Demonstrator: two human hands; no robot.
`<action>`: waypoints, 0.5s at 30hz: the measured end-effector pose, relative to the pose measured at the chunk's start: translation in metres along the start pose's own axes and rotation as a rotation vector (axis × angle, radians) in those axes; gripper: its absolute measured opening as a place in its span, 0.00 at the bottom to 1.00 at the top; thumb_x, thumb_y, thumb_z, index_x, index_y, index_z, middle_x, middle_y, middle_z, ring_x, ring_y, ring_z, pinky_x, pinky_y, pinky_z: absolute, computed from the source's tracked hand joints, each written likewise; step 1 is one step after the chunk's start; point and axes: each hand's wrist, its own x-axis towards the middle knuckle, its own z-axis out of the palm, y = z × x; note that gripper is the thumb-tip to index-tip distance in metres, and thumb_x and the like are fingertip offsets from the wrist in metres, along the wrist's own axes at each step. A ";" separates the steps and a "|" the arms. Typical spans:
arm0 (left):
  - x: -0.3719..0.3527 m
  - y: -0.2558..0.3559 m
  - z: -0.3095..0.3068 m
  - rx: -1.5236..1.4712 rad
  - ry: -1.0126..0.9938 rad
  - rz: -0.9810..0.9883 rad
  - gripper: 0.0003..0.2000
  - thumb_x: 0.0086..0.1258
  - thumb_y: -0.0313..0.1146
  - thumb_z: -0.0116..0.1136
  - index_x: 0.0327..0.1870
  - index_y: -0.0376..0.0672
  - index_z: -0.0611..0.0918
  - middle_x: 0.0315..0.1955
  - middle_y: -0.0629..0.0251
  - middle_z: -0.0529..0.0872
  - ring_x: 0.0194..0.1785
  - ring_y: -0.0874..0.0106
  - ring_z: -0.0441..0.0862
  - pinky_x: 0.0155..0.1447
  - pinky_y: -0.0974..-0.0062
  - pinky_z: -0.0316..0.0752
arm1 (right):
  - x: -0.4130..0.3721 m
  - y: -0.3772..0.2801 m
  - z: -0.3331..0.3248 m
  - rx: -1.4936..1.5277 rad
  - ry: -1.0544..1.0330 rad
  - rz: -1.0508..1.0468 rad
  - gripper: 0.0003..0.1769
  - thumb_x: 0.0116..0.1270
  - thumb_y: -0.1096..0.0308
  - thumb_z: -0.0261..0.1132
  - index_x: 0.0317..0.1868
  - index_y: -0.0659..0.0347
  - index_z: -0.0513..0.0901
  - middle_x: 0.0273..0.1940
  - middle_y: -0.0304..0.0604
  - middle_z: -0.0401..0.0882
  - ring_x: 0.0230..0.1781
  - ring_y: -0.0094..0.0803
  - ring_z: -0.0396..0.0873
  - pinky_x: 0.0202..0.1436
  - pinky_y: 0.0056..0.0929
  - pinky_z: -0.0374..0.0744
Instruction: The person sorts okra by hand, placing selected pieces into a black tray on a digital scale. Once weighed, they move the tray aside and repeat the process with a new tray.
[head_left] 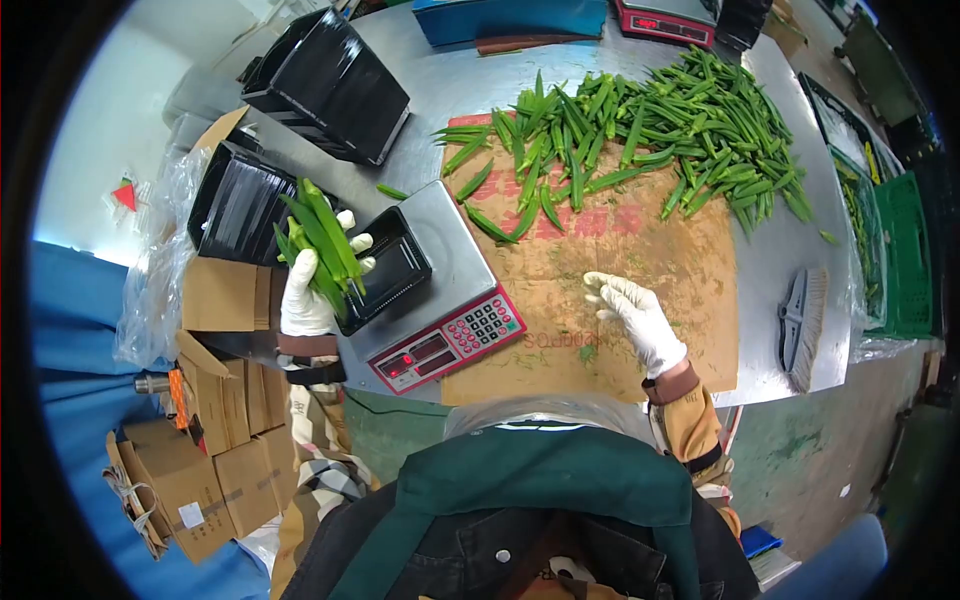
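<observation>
My left hand (306, 296), in a white glove, is closed around a bunch of green okra (324, 236). It holds the bunch over the left part of a small black tray (408, 266), whose near end the okra partly hides. The tray sits on the steel plate of a red-edged digital scale (462, 250). My right hand (640, 322), gloved in white as well, is over a flattened cardboard sheet (680, 275). Its fingers are extended and slightly bent, with nothing seen in them. A large pile of loose okra (725, 140) covers the far right of the cardboard and the metal beside it.
Stacks of black trays (335, 90) stand at the far left beside an opened carton (225, 295). A brush (803, 325) lies at the table's right edge. Another scale (668, 22) and a blue box (508, 20) are at the back. A green crate (905, 250) stands beyond the right edge.
</observation>
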 end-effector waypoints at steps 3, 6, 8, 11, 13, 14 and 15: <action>0.010 0.006 -0.030 0.593 -0.003 -0.075 0.40 0.65 0.38 0.73 0.76 0.39 0.66 0.67 0.53 0.76 0.69 0.62 0.76 0.68 0.64 0.74 | 0.048 0.032 -0.010 -0.138 0.046 -0.005 0.19 0.78 0.67 0.61 0.64 0.66 0.80 0.58 0.41 0.85 0.57 0.29 0.82 0.58 0.27 0.79; 0.007 -0.022 -0.043 0.782 -0.032 -0.173 0.40 0.67 0.31 0.72 0.78 0.36 0.62 0.72 0.53 0.71 0.77 0.65 0.66 0.79 0.68 0.58 | 0.107 0.062 -0.001 -0.288 0.054 -0.126 0.19 0.74 0.68 0.65 0.61 0.68 0.81 0.56 0.44 0.87 0.54 0.30 0.84 0.57 0.28 0.79; 0.002 -0.029 -0.044 0.706 0.126 -0.066 0.36 0.70 0.26 0.67 0.78 0.37 0.63 0.72 0.54 0.72 0.76 0.66 0.66 0.80 0.68 0.58 | 0.144 0.075 0.014 -0.379 0.032 -0.179 0.19 0.72 0.68 0.67 0.60 0.69 0.82 0.56 0.48 0.87 0.53 0.32 0.85 0.58 0.28 0.79; -0.009 -0.013 -0.051 0.658 0.409 0.043 0.26 0.75 0.25 0.62 0.72 0.36 0.71 0.62 0.58 0.81 0.67 0.70 0.76 0.73 0.71 0.69 | 0.162 0.043 0.059 -0.711 0.066 -0.241 0.21 0.67 0.66 0.70 0.58 0.65 0.84 0.54 0.55 0.86 0.52 0.43 0.86 0.58 0.34 0.81; -0.023 -0.008 -0.069 0.707 0.522 0.075 0.23 0.75 0.26 0.62 0.70 0.36 0.74 0.60 0.59 0.82 0.63 0.71 0.79 0.70 0.73 0.72 | 0.179 0.050 0.076 -0.957 0.134 -0.393 0.26 0.61 0.66 0.76 0.60 0.59 0.83 0.51 0.53 0.85 0.52 0.47 0.84 0.57 0.36 0.81; -0.030 -0.007 -0.076 0.729 0.576 0.080 0.22 0.75 0.26 0.62 0.69 0.36 0.74 0.59 0.59 0.83 0.62 0.72 0.79 0.69 0.73 0.73 | 0.185 0.051 0.083 -1.043 0.135 -0.412 0.27 0.60 0.66 0.76 0.60 0.59 0.83 0.52 0.52 0.85 0.51 0.48 0.84 0.57 0.37 0.81; -0.036 -0.007 -0.080 0.749 0.628 0.081 0.22 0.75 0.26 0.62 0.68 0.35 0.75 0.58 0.59 0.83 0.61 0.72 0.80 0.69 0.73 0.73 | 0.191 0.053 0.088 -1.131 0.137 -0.429 0.27 0.60 0.65 0.76 0.60 0.59 0.83 0.52 0.51 0.84 0.51 0.48 0.83 0.56 0.38 0.81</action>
